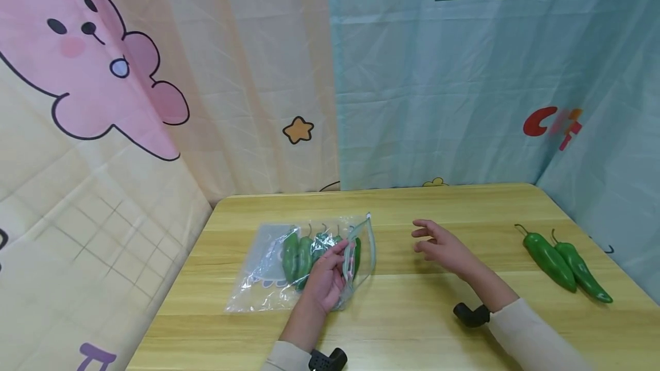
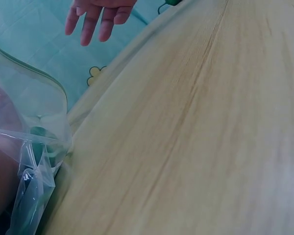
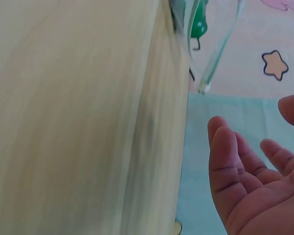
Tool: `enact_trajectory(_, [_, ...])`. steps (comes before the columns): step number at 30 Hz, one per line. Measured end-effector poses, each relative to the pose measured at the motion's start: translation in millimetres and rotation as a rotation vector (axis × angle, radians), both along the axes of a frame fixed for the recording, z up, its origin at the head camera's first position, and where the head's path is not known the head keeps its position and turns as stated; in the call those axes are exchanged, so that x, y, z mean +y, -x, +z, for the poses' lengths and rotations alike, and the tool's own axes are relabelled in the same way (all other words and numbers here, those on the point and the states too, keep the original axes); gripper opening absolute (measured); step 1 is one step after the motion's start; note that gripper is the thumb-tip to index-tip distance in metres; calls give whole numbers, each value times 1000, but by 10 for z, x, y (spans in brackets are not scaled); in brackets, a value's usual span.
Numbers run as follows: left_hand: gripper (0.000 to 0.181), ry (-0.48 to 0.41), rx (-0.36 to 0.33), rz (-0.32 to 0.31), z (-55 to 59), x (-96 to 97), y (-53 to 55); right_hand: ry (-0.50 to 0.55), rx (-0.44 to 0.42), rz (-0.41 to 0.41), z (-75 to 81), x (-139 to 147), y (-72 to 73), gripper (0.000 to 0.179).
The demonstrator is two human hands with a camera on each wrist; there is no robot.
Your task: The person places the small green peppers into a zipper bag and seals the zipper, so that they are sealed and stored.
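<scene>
A transparent plastic zip bag [image 1: 258, 296] lies on the table with several green peppers [image 1: 290, 257] inside, their stems toward the back. Its mouth, edged by a pale green strip [image 1: 374, 245], gapes to the right. My left hand [image 1: 326, 282] holds the bag at this mouth, and in the left wrist view part of the hand shows through the plastic. To the right of the bag, my right hand [image 1: 438, 248] hovers over the table with fingers spread and nothing in it. Two more green peppers [image 1: 549, 261] lie side by side at the table's right.
The wooden table [image 1: 392, 331] has rounded back corners. Printed cloth hangs close behind it and along both sides, with a star [image 1: 298, 130] on the back panel. Each wrist carries a black camera [image 1: 471, 315].
</scene>
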State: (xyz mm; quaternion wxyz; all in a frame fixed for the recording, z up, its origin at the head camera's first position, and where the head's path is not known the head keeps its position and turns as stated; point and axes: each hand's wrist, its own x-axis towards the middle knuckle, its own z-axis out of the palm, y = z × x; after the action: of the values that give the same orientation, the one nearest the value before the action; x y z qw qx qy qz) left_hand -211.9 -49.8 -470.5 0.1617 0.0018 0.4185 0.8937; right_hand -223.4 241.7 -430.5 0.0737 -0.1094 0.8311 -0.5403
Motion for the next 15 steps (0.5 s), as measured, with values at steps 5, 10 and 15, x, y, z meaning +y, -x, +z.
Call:
enact_trajectory(5, [40, 1, 5, -4, -10, -3, 11, -43, 65, -7, 1, 262, -81, 60])
enact_trajectory(10, [42, 17, 19, -5, -26, -3, 11, -136, 145, -67, 8, 536, -113, 57])
enact_trajectory(15, [41, 7, 49, -12, -44, -12, 3, -205, 166, -112, 56, 790, -142, 57])
